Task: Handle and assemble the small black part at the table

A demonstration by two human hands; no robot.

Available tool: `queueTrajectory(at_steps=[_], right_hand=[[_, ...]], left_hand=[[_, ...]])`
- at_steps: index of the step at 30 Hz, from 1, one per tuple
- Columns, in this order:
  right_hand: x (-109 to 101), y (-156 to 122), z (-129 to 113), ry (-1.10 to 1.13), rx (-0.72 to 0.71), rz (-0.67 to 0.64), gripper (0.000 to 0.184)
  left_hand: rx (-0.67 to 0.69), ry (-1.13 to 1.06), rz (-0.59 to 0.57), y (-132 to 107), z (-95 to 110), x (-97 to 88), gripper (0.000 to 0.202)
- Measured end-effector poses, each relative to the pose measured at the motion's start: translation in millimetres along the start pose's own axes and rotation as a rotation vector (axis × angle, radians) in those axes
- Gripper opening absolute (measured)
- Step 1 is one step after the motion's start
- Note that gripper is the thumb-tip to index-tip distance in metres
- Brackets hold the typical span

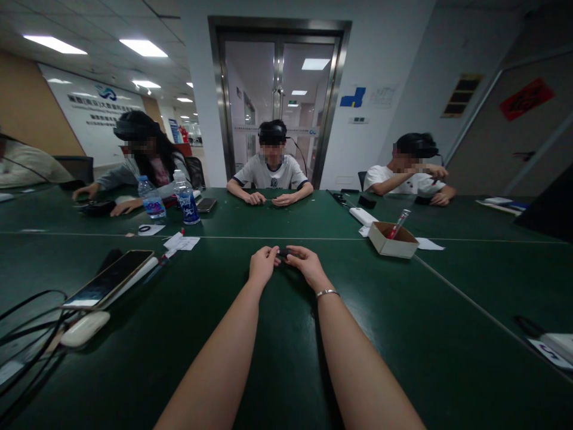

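Observation:
Both my arms reach forward over the dark green table (286, 334). A small black object (283, 253) with a light bit at its left end sits between my hands; its kind is too small to make out. My left hand (263, 263) pinches the left end with thumb and fingers. On the other side, my right hand (308, 264), with a metal bracelet (327, 292) at the wrist, curls its fingers and thumb around the right end. Fingertips cover part of the object.
At left lie a phone (111, 278), a white rounded case (85, 328) and black cables (38, 325). Two bottles (187, 200) stand beyond. A small cardboard box (393, 242) holding a tube is at right. Several people sit around the table, one person (272, 170) directly opposite.

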State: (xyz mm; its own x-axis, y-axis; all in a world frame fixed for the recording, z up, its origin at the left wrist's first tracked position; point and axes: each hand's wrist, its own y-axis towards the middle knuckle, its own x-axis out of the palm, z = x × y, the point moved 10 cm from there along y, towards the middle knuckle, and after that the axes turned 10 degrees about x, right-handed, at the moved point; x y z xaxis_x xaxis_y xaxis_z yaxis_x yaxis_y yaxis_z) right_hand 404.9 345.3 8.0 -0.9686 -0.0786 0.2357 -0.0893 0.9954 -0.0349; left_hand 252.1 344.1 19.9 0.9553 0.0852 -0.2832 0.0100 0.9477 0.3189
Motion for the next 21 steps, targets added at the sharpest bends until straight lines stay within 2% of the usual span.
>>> queueTrajectory(at_steps=[8, 13, 21], right_hand=[[8, -4, -2, 0.02, 0.024, -0.082, 0.046], [8, -4, 1, 0.074, 0.097, -0.083, 0.038], [3, -4, 1, 0.082, 0.116, -0.016, 0.027]], left_hand=[[-0.027, 0.244, 0.012, -6, 12, -10.8, 0.051], [-0.03, 0.227, 0.018, -9, 18, -12.1, 0.05], [0.036, 0.153, -0.021, -6, 12, -3.8, 0.045]])
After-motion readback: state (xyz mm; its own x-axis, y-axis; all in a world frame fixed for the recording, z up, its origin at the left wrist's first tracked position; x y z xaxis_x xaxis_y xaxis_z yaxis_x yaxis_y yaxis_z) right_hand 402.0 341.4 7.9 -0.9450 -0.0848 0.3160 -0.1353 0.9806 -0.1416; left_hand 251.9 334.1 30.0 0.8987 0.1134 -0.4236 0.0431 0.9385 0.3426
